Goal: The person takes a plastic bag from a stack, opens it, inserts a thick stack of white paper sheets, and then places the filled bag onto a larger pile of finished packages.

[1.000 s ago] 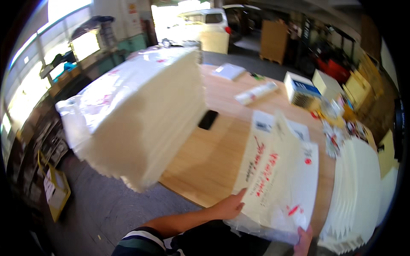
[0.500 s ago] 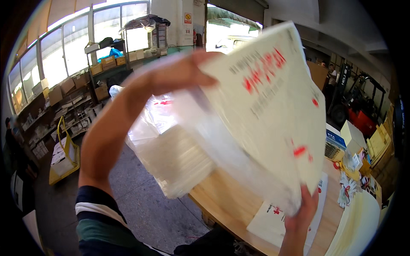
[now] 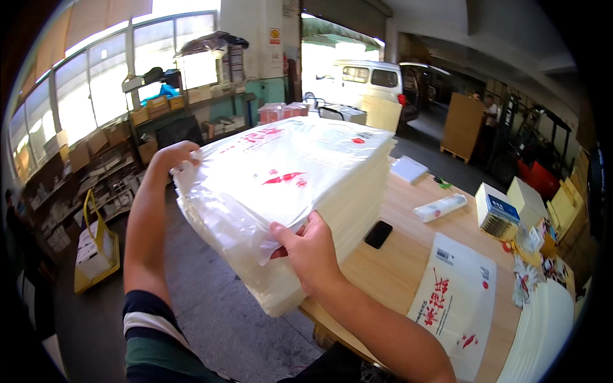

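A tall stack of cream plastic bags stands on the wooden table, overhanging its left edge. On top lies a shiny translucent bag with red and dark print. My left hand closes on the bag's edge at the stack's left corner. At the near corner my right hand pinches the bag's crinkled open edge, thumb on top and fingers partly hidden beneath. A similar flat printed bag rests on the table to the right of my right forearm.
On the wooden table are a black phone, a wrapped roll, a white pad and green-handled scissors. Boxes and gloves crowd its right side. A yellow trolley stands on the floor at left.
The printed bag, held up between both hands before, now lies on the stack. My left hand has come down and left; my right hand has moved left to the stack's near corner.
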Available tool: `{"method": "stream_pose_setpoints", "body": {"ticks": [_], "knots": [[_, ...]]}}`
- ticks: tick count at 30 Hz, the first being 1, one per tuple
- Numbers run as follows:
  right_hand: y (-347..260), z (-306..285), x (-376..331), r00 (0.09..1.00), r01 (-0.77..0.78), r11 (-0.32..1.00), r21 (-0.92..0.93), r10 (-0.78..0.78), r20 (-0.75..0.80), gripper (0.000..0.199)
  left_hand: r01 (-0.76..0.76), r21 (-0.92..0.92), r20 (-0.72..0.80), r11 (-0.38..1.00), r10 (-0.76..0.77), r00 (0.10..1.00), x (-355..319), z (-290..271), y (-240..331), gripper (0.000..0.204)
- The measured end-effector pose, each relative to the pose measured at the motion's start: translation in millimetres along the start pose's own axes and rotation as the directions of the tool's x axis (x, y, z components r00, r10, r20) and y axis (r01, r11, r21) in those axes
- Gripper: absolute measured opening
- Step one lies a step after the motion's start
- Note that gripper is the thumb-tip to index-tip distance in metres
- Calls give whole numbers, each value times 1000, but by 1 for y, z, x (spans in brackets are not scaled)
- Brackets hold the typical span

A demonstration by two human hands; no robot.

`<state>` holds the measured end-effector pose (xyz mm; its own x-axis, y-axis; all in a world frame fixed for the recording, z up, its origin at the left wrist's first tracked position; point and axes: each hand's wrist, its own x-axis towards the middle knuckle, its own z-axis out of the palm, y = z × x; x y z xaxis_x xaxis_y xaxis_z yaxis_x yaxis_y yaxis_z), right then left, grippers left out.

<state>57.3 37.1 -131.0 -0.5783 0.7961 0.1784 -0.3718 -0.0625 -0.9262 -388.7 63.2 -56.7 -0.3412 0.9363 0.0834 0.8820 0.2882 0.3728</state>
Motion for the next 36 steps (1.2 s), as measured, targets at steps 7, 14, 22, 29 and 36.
{"method": "stream_pose_setpoints", "body": {"ticks": [7,14,22,29,36], "knots": [[15,12,18,989,132,986,99,-125,-77,92,-121,-153,-315,981,68,947,6,7,-19,26],[20,14,39,965,248,917,-313,-261,0,77,-174,120,-392,977,207,896,38,16,-65,28],[50,-7,67,587,575,142,-806,-758,285,51,-125,-726,-180,676,-12,984,54,55,-62,29],[51,-10,64,640,586,223,-779,-716,277,49,-270,-630,-373,728,21,927,62,74,-68,28],[67,-109,12,538,735,184,-652,-744,396,63,-333,-704,-326,627,131,936,10,130,66,30]]}}
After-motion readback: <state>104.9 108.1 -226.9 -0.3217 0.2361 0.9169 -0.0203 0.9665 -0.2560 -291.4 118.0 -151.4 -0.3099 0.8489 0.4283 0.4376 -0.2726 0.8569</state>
